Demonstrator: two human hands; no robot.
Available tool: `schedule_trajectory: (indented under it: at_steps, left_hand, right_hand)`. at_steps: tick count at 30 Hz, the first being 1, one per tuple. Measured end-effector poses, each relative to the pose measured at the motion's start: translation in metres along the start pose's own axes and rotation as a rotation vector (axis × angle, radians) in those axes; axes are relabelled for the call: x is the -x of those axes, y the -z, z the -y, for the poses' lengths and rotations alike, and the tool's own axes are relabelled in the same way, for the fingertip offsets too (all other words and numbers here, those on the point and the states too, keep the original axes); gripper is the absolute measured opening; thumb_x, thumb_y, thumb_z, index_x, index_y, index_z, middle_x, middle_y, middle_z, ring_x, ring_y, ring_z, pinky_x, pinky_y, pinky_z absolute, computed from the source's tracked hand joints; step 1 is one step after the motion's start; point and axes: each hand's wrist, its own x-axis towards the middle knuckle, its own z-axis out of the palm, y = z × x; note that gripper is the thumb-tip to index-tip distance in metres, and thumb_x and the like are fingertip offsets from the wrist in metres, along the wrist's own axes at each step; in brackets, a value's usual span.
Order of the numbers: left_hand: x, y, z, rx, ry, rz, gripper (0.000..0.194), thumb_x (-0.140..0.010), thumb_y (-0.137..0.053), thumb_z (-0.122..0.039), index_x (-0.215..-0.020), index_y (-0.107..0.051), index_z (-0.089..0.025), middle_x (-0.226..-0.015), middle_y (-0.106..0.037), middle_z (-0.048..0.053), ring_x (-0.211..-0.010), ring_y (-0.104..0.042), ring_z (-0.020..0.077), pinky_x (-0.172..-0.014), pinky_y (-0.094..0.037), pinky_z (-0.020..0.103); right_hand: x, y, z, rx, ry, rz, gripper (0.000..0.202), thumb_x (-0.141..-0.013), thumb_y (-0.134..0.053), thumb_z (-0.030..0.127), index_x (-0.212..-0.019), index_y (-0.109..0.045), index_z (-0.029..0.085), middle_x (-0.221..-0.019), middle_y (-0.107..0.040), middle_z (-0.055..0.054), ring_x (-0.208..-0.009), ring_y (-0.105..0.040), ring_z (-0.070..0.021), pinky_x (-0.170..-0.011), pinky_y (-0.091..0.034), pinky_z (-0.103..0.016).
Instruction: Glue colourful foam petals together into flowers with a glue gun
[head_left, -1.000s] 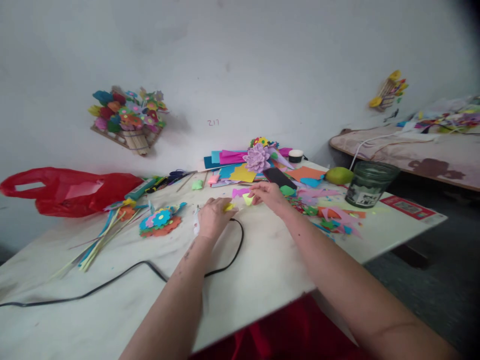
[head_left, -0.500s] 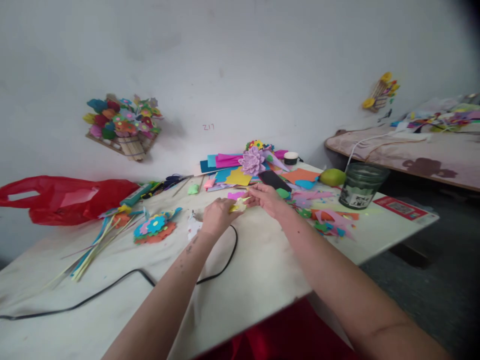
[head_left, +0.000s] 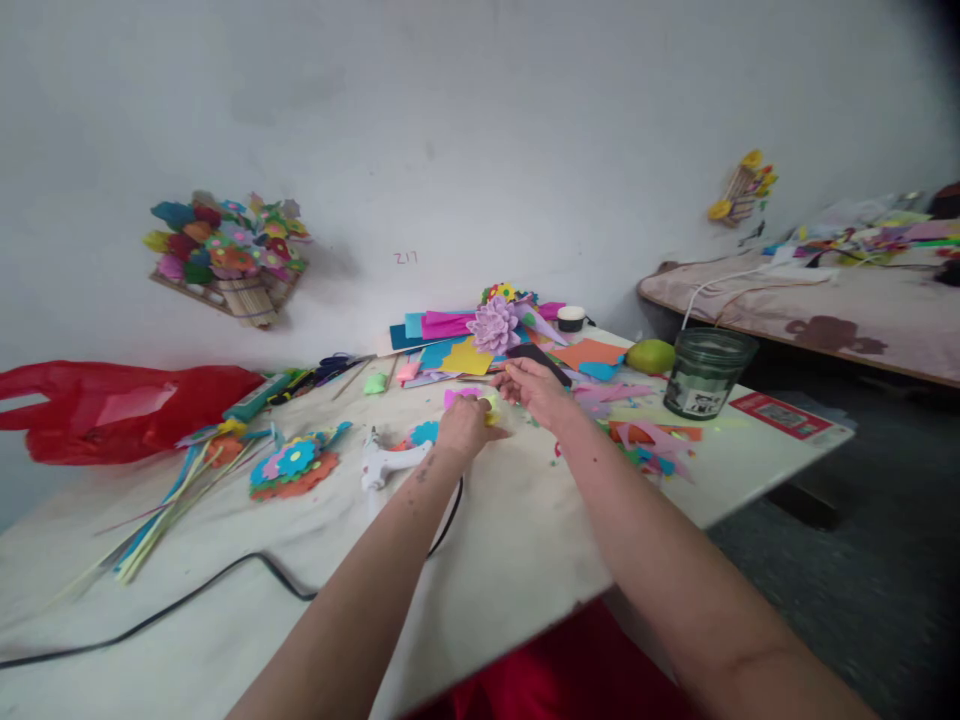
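My left hand (head_left: pixel 466 430) is closed over the table's middle, with a small yellow foam piece (head_left: pixel 492 408) at its fingertips, partly hidden by the hand. Just to the right, my right hand (head_left: pixel 531 390) has its fingers bent and pinched together; whatever may be between them is too small to make out. A white hot glue gun (head_left: pixel 391 460) lies beside my left wrist, its black cord (head_left: pixel 262 556) running across the table. Behind it shows a blue foam flower (head_left: pixel 425 432). A magenta foam piece (head_left: pixel 460 397) lies just beyond my left hand.
Stacked foam flowers (head_left: pixel 296 460), thin strips (head_left: pixel 169 510) and a red plastic bag (head_left: pixel 127 410) lie on the left. Foam sheets (head_left: pixel 469 356) and a purple flower (head_left: pixel 495 325) are at the back. Scraps (head_left: pixel 652 450), a green fruit (head_left: pixel 650 356) and a dark green jar (head_left: pixel 707 375) stand right.
My right hand has drawn a little away from the left hand and the yellow piece. The view has shifted slightly, and the glue gun now shows more fully beside my left arm.
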Motion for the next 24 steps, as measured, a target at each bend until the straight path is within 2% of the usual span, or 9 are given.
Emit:
schedule_trajectory:
  at_steps: [3, 6, 10, 14, 16, 18, 21, 24]
  left_hand:
    - [-0.006, -0.005, -0.007, 0.117, -0.001, 0.032, 0.053, -0.058, -0.069, -0.043, -0.102, -0.060, -0.016, -0.098, -0.060, 0.011, -0.095, -0.053, 0.0238, -0.076, -0.043, 0.029]
    - [-0.003, -0.003, -0.001, 0.236, -0.004, -0.002, 0.055, -0.059, -0.068, -0.045, -0.104, -0.059, -0.015, -0.099, -0.060, 0.011, -0.091, -0.056, 0.0222, -0.075, -0.044, 0.028]
    - [0.012, 0.017, 0.026, 0.369, 0.036, -0.161, 0.045, -0.066, -0.060, -0.048, -0.098, -0.062, -0.016, -0.097, -0.063, 0.009, -0.085, -0.059, 0.0194, -0.075, -0.044, 0.028]
    - [0.037, 0.044, 0.053, 0.449, 0.221, -0.306, 0.036, -0.068, -0.058, -0.046, -0.089, -0.065, -0.018, -0.093, -0.066, 0.007, -0.083, -0.060, 0.0189, -0.076, -0.045, 0.029]
    - [0.050, 0.051, 0.061, 0.465, 0.305, -0.381, 0.035, -0.068, -0.057, -0.046, -0.088, -0.066, -0.018, -0.089, -0.067, 0.006, -0.078, -0.061, 0.0183, -0.074, -0.045, 0.030]
    - [0.061, 0.052, 0.067, 0.477, 0.344, -0.450, 0.035, -0.069, -0.056, -0.047, -0.086, -0.066, -0.019, -0.088, -0.066, 0.005, -0.068, -0.061, 0.0160, -0.073, -0.046, 0.030]
    - [0.071, 0.044, 0.072, 0.447, 0.392, -0.613, 0.032, -0.070, -0.054, -0.046, -0.086, -0.067, -0.020, -0.092, -0.065, 0.005, -0.059, -0.058, 0.0128, -0.072, -0.046, 0.031]
    - [0.075, 0.033, 0.075, 0.392, 0.412, -0.728, 0.030, -0.071, -0.054, -0.043, -0.084, -0.067, -0.019, -0.089, -0.064, 0.006, -0.062, -0.058, 0.0139, -0.068, -0.047, 0.030]
  right_hand:
    - [-0.001, 0.001, -0.002, 0.011, 0.010, -0.023, 0.025, -0.070, -0.060, 0.037, -0.079, -0.048, 0.017, -0.074, -0.065, -0.003, -0.053, -0.055, -0.0080, -0.044, -0.036, -0.019]
    - [-0.001, -0.002, -0.004, 0.029, -0.006, -0.015, 0.022, -0.072, -0.060, 0.035, -0.079, -0.049, 0.016, -0.074, -0.066, -0.003, -0.051, -0.056, -0.0083, -0.043, -0.037, -0.018]
    - [0.002, -0.010, -0.005, 0.031, -0.044, 0.025, 0.018, -0.072, -0.060, 0.030, -0.078, -0.051, 0.016, -0.074, -0.065, -0.004, -0.052, -0.058, -0.0092, -0.045, -0.042, -0.019]
    - [0.003, -0.015, -0.007, -0.013, -0.094, 0.060, 0.013, -0.073, -0.059, 0.023, -0.078, -0.050, 0.015, -0.076, -0.066, -0.005, -0.055, -0.061, -0.0117, -0.050, -0.049, -0.023]
    - [0.003, -0.016, -0.010, -0.012, -0.125, 0.059, 0.010, -0.073, -0.058, 0.019, -0.079, -0.051, 0.015, -0.078, -0.066, -0.006, -0.056, -0.062, -0.0127, -0.052, -0.051, -0.025]
    - [0.004, -0.017, -0.012, -0.008, -0.146, 0.063, 0.009, -0.073, -0.056, 0.016, -0.081, -0.051, 0.014, -0.079, -0.066, -0.006, -0.057, -0.062, -0.0132, -0.053, -0.051, -0.026]
    - [0.005, -0.017, -0.015, 0.009, -0.170, 0.094, 0.010, -0.075, -0.052, 0.014, -0.085, -0.052, 0.014, -0.081, -0.066, -0.006, -0.055, -0.062, -0.0123, -0.052, -0.051, -0.025]
    - [0.006, -0.018, -0.016, 0.049, -0.178, 0.110, 0.009, -0.078, -0.052, 0.019, -0.085, -0.052, 0.014, -0.080, -0.067, -0.007, -0.052, -0.060, -0.0103, -0.051, -0.050, -0.024]
